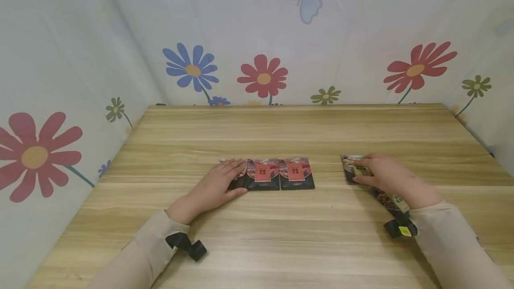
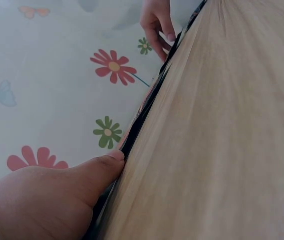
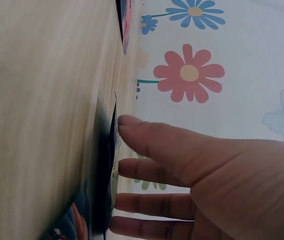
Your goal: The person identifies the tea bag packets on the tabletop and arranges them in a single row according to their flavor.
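Observation:
In the head view two dark packets with red labels, the middle packet (image 1: pixel 263 174) and the right-hand packet (image 1: pixel 296 173), lie side by side on the table. My left hand (image 1: pixel 217 182) rests on a third packet (image 1: pixel 238 183) at the left of this row, its fingers laid over it and its thumb by the near edge. Off to the right, my right hand (image 1: pixel 387 175) touches a dark packet with a beige label (image 1: pixel 348 168) with its fingertips. In the right wrist view the right fingers (image 3: pixel 154 204) look mostly straight against that packet's face.
Another beige-labelled packet (image 1: pixel 387 200) lies partly under my right wrist. The wooden table (image 1: pixel 281 244) reaches back to a white curtain (image 1: pixel 345 35) printed with flowers and a butterfly. A black wrist camera (image 1: pixel 197 250) hangs at the left sleeve.

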Action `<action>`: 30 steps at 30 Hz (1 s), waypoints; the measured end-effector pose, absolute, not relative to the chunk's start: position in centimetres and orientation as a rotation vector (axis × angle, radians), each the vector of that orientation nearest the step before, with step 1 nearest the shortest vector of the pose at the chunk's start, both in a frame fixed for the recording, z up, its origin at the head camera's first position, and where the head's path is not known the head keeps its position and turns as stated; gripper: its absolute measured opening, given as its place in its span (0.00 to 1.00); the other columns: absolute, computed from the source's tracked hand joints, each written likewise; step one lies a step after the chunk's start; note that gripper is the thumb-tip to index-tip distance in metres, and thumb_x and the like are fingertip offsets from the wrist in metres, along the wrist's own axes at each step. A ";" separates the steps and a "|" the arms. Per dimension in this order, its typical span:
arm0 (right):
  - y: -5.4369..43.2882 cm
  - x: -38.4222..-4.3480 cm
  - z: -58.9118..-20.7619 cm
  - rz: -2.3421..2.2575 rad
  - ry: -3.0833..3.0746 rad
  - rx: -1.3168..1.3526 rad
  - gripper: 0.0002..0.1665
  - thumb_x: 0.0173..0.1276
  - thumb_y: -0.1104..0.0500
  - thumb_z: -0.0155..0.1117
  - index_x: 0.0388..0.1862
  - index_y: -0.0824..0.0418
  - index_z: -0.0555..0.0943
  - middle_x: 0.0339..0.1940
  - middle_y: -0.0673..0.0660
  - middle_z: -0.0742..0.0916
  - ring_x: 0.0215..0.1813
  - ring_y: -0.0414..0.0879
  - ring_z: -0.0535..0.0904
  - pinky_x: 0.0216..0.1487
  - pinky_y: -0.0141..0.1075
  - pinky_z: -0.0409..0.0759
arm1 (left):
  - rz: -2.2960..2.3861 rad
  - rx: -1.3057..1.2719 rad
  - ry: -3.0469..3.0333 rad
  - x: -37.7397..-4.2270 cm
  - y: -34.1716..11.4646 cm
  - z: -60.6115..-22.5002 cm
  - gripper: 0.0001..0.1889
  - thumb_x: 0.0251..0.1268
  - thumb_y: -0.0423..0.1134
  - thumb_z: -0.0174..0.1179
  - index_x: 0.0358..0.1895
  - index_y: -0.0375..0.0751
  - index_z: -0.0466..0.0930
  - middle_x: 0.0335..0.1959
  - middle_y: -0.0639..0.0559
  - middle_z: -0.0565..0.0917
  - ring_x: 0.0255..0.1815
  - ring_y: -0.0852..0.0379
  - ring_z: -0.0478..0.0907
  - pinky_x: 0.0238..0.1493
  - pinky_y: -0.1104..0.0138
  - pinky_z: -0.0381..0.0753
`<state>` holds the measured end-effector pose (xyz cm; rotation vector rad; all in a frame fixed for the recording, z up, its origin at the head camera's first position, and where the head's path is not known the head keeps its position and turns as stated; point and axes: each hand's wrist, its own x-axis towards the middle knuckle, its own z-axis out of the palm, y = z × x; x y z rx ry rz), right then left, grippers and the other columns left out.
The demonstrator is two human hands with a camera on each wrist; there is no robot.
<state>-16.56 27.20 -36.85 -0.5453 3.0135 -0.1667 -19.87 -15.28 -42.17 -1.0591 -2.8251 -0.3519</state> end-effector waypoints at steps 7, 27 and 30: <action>26.6 -16.4 -37.0 -0.196 3.004 -0.525 0.37 0.65 0.41 0.63 0.62 0.67 0.76 0.56 0.71 0.80 0.56 0.68 0.77 0.55 0.59 0.77 | -0.355 -1.052 -2.833 -19.9 -15.3 -42.2 0.35 0.65 0.55 0.58 0.69 0.36 0.66 0.72 0.41 0.67 0.74 0.40 0.61 0.75 0.48 0.58; 24.7 -16.1 -37.3 -0.184 3.048 -0.613 0.34 0.63 0.46 0.66 0.60 0.69 0.77 0.54 0.70 0.81 0.56 0.66 0.77 0.57 0.58 0.76 | -0.347 -1.050 -2.831 -20.0 -15.3 -42.3 0.36 0.64 0.56 0.58 0.69 0.37 0.67 0.72 0.41 0.67 0.73 0.41 0.62 0.75 0.48 0.59; 24.4 -16.0 -37.5 -0.185 3.060 -0.633 0.34 0.63 0.46 0.66 0.59 0.68 0.77 0.54 0.69 0.82 0.56 0.65 0.78 0.57 0.57 0.77 | -0.351 -1.051 -2.831 -19.9 -15.3 -42.3 0.35 0.65 0.55 0.59 0.69 0.37 0.67 0.72 0.41 0.67 0.73 0.41 0.62 0.74 0.47 0.59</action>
